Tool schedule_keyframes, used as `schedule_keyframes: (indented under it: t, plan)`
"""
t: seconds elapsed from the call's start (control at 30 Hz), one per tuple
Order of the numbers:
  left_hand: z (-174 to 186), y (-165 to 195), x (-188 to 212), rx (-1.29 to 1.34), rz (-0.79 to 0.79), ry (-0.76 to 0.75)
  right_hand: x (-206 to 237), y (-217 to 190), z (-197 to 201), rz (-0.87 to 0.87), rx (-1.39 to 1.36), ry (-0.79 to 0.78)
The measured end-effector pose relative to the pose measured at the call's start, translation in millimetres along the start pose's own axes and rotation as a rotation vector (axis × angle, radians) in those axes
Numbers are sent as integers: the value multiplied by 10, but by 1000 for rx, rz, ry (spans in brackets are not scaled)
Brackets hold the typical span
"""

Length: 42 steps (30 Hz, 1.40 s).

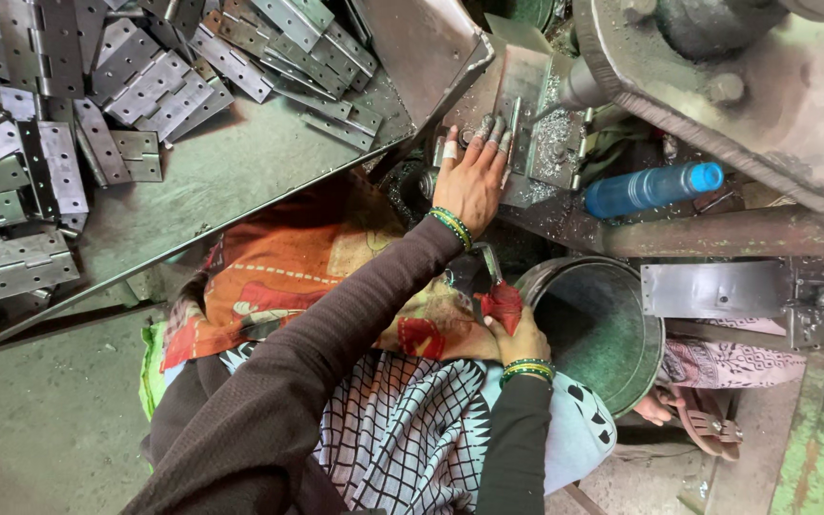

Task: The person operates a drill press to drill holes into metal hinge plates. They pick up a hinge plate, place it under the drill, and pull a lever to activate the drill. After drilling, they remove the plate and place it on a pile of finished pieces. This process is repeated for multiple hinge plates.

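The left hand (474, 176) lies flat, fingers spread, pressing a hinge plate (524, 95) onto the machine bed, which is littered with metal chips. The right hand (517, 334) sits below that plate, beside the bucket (612, 381), clenched round a red-wrapped handle (501, 300). It looks like the machining step, with the plate held steady. Pulling the handle calls for firm pressure. More hinges (69, 114) lie piled well left of it.
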State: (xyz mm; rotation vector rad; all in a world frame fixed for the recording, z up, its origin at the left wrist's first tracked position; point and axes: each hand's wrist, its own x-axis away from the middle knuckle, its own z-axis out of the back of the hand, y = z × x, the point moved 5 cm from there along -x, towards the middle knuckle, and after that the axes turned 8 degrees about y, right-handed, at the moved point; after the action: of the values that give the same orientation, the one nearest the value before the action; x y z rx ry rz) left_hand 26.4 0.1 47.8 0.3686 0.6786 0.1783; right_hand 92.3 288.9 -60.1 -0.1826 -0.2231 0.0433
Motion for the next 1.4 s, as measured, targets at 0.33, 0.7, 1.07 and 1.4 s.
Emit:
schedule_keyframes:
  t: [0.33, 0.7, 1.07, 1.4]
  plan:
    - [-92, -23, -3, 9, 16, -129, -67, -13, -179, -26, -64, -24]
    - [-39, -13, 24, -1, -8, -51, -47, 13, 41, -16, 2, -63]
    - [-28, -23, 8, 28, -9, -7, -75, -123, 65, 89, -119, -88]
    - [-57, -4, -1, 21, 34, -47, 68, -113, 51, -58, 64, 9]
